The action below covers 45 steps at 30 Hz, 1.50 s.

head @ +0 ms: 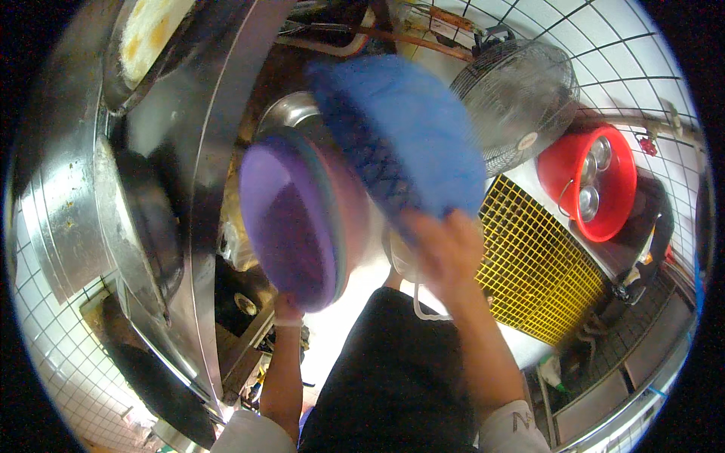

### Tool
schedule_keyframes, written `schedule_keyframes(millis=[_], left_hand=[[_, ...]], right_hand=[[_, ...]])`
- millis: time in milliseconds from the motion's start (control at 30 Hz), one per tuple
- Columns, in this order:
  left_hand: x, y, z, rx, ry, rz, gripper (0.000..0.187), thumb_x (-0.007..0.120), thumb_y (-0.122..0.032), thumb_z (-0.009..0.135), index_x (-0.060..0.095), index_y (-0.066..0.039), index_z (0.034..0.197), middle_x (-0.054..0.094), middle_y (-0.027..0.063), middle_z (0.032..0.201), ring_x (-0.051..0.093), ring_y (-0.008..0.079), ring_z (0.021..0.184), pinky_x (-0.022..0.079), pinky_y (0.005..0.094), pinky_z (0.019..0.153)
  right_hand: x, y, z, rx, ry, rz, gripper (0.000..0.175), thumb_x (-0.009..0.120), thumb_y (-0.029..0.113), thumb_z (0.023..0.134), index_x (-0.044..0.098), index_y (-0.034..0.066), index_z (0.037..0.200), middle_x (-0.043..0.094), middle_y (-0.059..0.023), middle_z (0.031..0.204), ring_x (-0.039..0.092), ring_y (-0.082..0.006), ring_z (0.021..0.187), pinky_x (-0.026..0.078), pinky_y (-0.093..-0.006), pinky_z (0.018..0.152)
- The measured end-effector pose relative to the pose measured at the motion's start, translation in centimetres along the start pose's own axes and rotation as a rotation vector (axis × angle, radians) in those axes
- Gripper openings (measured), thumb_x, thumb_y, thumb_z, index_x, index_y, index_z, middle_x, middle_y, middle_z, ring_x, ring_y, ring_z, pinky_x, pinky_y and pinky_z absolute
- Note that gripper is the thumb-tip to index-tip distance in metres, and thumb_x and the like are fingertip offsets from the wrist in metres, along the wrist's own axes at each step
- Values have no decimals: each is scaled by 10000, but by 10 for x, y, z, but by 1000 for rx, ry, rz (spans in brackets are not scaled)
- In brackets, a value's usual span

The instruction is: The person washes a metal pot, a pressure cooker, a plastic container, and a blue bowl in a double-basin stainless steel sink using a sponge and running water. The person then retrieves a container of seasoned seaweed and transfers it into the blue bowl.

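Note:
My left hand (289, 308) grips the lower rim of a purple plastic basin (283, 221). Nested behind that basin are more basins, with teal and pink edges showing, all tipped on their sides. A blue plastic basket or basin (408, 136), blurred by motion, is in my right hand (447, 249), which holds it by its near edge. The blue piece is raised to the right of the stack and partly covers it. Behind the stack, a round shiny metal vessel (294, 110) shows in part. Below my right hand, a pale container with a white handle (422, 306) is partly hidden.
A stainless steel counter with woks (141, 215) runs along the left. To the right lies a yellow plastic grid (538, 260). Beyond it stand a caged fan (515, 102) and a red bucket (614, 209) holding several metal cups. White tiled walls (617, 45) enclose the space.

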State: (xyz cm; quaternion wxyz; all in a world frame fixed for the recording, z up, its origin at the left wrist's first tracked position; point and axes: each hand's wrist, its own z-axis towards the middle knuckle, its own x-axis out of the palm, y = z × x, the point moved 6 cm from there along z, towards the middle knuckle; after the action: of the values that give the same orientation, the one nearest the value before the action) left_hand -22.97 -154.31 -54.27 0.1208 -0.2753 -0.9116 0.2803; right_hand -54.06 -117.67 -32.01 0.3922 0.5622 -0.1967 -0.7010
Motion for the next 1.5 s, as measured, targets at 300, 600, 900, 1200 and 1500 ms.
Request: schedule_keyframes(millis=[300, 600, 900, 1200, 1500], left_hand=[[74, 18, 149, -103, 60, 379, 427, 534, -270, 784, 460, -102, 1169, 461, 122, 1219, 448, 303, 1120, 371, 564, 888], [73, 8, 21, -406, 1, 550, 558, 407, -504, 864, 334, -150, 1289, 421, 107, 1229, 420, 295, 1092, 362, 573, 827], [62, 45, -199, -323, -59, 870, 267, 514, -204, 861, 482, -110, 1109, 585, 107, 939, 567, 231, 738, 495, 383, 644], [244, 175, -330, -343, 649, 1259, 114, 467, -230, 852, 490, -119, 858, 518, 49, 720, 491, 184, 573, 410, 318, 487], [453, 333, -408, -573, 1007, 1652, 256, 426, -328, 827, 474, -152, 649, 494, 40, 643, 482, 219, 595, 402, 367, 535]], right_hand=[[-143, -55, -75, 528, -529, 97, 385, 528, -108, 636, 554, 29, 995, 548, -86, 1013, 511, -173, 903, 403, -296, 828], [-268, -39, -191, 887, -844, 681, 472, 500, -75, 567, 522, 99, 1004, 523, -67, 1012, 501, -202, 906, 407, -297, 832], [-444, -8, -320, 868, -998, 1231, 481, 461, -68, 585, 497, 158, 1008, 502, -118, 1073, 510, -269, 944, 488, -377, 789], [-647, 52, -550, 918, -1552, 990, 451, 509, -165, 571, 531, 86, 945, 543, -78, 915, 544, -193, 777, 477, -298, 662], [-814, 166, -733, 695, -1983, 325, 360, 493, -148, 611, 502, 70, 897, 494, -37, 861, 524, -135, 699, 461, -244, 579]])
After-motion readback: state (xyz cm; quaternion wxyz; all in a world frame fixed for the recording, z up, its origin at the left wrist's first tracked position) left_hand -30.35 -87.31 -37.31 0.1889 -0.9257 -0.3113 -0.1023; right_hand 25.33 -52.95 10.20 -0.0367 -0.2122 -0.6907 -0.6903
